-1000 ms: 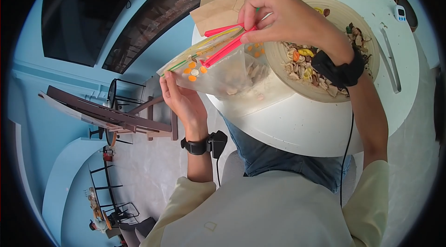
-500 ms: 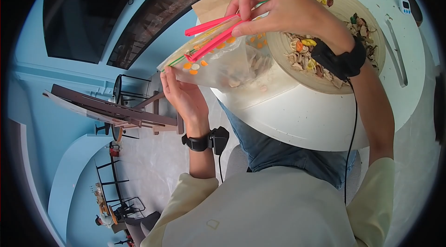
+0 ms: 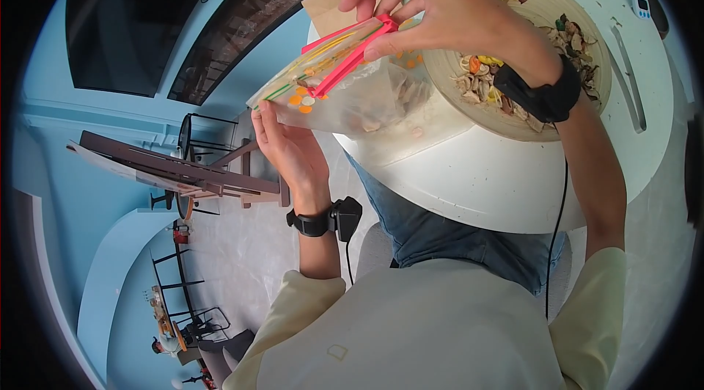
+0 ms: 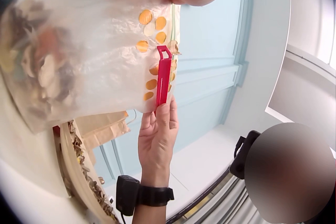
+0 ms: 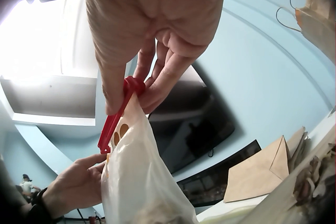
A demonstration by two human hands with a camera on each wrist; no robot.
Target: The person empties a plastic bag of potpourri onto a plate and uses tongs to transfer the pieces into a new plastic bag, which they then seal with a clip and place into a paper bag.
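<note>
A translucent plastic bag (image 3: 345,107) with orange dots and dried pieces inside hangs over the table edge in the head view. My left hand (image 3: 293,151) pinches one top corner between thumb and fingers. My right hand (image 3: 447,16) pinches the hinge end of a red clip (image 3: 345,71) at the other corner. The clip's two arms stand apart, one on each side of the bag's top edge. In the left wrist view one clip arm (image 4: 164,79) lies across the bag (image 4: 100,50); the right wrist view shows the clip (image 5: 116,113) under my right hand (image 5: 155,19).
A round tray (image 3: 506,129) of dried pieces lies on the white table (image 3: 477,184), with metal tongs (image 3: 627,82) and a small timer (image 3: 640,5) to its right. A paper bag (image 3: 330,5) stands behind the plastic bag. Wrist straps and cables are on both arms.
Over the last second the right hand rises slightly and shifts left with the clip. The clip's arms tilt and move along the bag's top. The left hand keeps its corner.
</note>
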